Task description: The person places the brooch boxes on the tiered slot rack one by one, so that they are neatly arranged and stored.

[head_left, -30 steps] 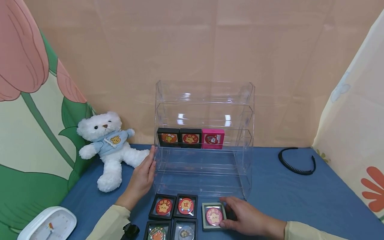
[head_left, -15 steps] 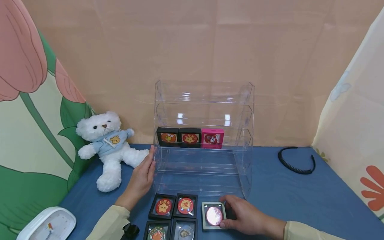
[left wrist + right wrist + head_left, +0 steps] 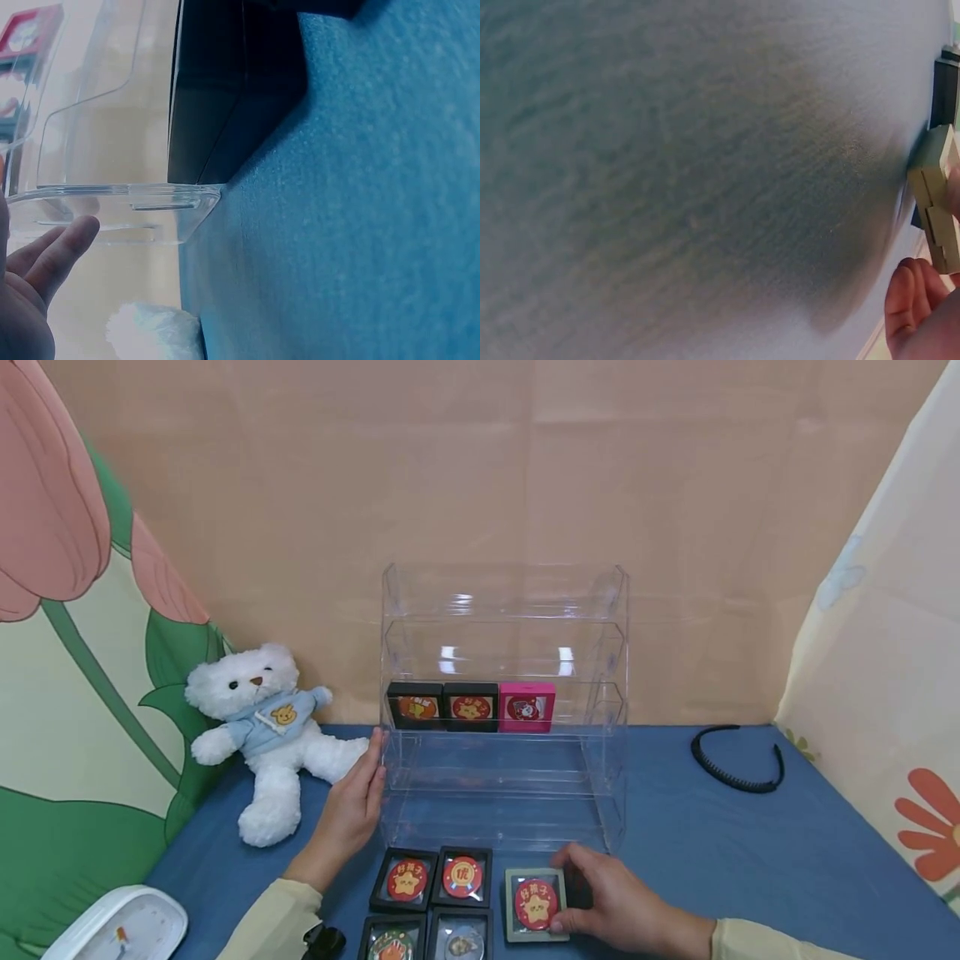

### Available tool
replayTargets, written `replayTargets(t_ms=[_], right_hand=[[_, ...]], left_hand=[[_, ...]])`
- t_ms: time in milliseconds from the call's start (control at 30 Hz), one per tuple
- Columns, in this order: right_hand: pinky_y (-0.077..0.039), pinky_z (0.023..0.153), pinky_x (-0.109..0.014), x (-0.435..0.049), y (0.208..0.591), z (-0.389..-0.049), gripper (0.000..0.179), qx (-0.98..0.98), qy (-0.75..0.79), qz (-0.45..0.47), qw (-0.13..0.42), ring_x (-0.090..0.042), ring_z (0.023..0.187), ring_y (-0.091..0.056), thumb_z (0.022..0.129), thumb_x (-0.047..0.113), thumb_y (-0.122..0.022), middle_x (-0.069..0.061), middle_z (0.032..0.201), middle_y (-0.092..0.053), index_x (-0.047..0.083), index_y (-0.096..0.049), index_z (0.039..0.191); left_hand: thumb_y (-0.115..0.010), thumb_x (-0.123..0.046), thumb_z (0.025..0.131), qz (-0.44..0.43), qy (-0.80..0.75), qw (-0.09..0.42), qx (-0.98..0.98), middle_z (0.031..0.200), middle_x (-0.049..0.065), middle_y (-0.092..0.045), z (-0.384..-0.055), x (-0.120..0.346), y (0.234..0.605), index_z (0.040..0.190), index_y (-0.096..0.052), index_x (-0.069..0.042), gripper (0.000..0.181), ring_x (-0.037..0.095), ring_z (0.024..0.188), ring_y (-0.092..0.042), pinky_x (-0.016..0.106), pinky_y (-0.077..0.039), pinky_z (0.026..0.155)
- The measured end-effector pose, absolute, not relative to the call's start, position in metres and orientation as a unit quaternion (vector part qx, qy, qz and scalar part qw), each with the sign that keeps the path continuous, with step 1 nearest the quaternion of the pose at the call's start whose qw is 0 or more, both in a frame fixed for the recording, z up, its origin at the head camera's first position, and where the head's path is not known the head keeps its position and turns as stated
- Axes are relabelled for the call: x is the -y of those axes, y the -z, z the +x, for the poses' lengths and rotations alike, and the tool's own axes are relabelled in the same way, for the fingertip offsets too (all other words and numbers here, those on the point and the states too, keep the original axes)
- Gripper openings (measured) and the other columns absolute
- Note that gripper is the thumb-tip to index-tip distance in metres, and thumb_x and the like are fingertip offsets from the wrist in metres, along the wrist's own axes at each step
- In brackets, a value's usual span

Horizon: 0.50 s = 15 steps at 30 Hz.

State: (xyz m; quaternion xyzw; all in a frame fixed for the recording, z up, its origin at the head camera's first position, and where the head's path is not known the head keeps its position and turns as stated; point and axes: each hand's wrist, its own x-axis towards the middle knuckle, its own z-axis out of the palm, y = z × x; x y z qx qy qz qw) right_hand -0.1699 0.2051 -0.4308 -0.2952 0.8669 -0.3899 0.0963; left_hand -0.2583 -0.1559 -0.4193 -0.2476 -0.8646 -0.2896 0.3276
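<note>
Grey box (image 3: 534, 906) near, looks not lifted: picture (image 3: 536, 902) turned red (shine gone). Right fingers (image 3: 574, 920) pinch it; left fingers (image 3: 366, 768) straight.

Left of centre, the bare left hand (image 3: 348, 806) points far, fingers straight, its pale-yellow cloth sleeve (image 3: 273, 918) slanting in from the near edge. Near right, the bare right hand (image 3: 618, 902) aims left, thumb and fingers bent, pinching!
</note>
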Motion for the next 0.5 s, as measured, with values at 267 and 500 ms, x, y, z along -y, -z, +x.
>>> replayTargets(t_ms=[267,500], right_hand=[[-0.048,0.055,-0.021,-0.2045,0.4362,-0.1698,0.009,-0.842,0.418,-0.342,0.010,-0.004,0.070,-0.055,0.095,0.025,-0.059,0.014,0.085,-0.058,0.020,-0.057,0.102],[-0.048,0.051,-0.022,-0.2046,0.4349,-0.1671,0.004,-0.823,0.450,-0.346,0.007,-0.006,0.069,-0.057,0.096,0.020,-0.058,0.010,0.085,-0.060,0.020,-0.059,0.099]], left_hand=[[-0.050,-0.002,0.097,-0.244,0.292,0.316,0.869,0.146,0.013,-0.038,-0.2563,0.1569,0.4206,0.151,-0.021,-0.007,0.062,0.028,0.128,-0.041,0.040,-0.036,0.098],[-0.052,0.000,0.096,-0.249,0.293,0.321,0.865,0.145,0.013,-0.039,-0.2566,0.1567,0.4201,0.150,-0.022,-0.005,0.063,0.029,0.128,-0.042,0.040,-0.038,0.096]])
